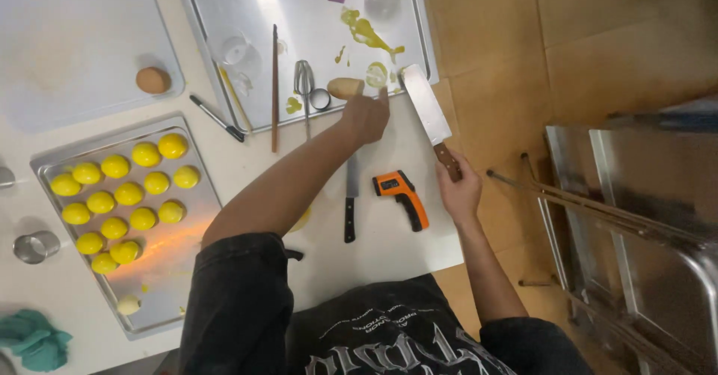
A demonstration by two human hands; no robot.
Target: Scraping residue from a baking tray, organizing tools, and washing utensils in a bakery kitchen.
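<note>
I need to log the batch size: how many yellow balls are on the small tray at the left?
15 yellow balls sit in loose rows on the small tray, filling its upper-left part. A paler ball lies apart near the tray's bottom edge. None seems hidden.

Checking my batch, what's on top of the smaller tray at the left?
Rows of yellow balls sit on the smaller tray, plus one pale ball near its front. The left arm covers its front right corner.

The left hand (366, 117) reaches onto the steel tray (224, 1), fingertips touching a pale brown ball (344, 88). The right hand (458, 189) grips the wooden handle of a cleaver (426, 106), blade pointing away beside that ball. An orange thermometer gun (404, 198) and a black-handled knife (350, 199) lie between the hands.
</note>
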